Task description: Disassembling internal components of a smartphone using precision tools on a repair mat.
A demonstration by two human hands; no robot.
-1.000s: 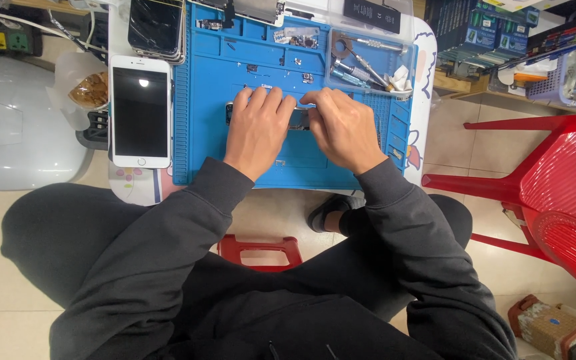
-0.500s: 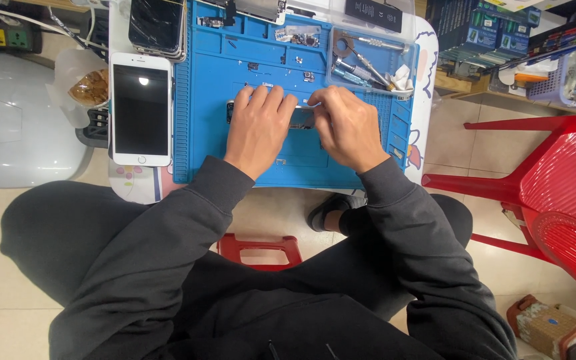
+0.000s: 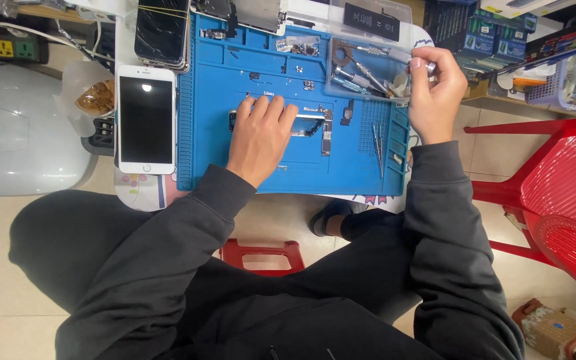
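A blue repair mat covers the small table. On its middle lies an opened phone body with metal parts. My left hand rests flat on it, fingers spread and pressing it down. My right hand is lifted at the mat's right edge, beside a clear tray of screwdrivers and tools. Its fingers pinch a small silver tool; most of the tool is hidden in the hand. Tweezers lie on the mat below the tray.
A white phone lies face up left of the mat, with a dark cracked phone above it. A grey rounded appliance stands far left. Red plastic chairs are at the right, and a red stool is under my legs.
My right hand has left the phone body and moved up and right to the tool tray, gripping the small silver tool. My left hand has stayed on the phone body.
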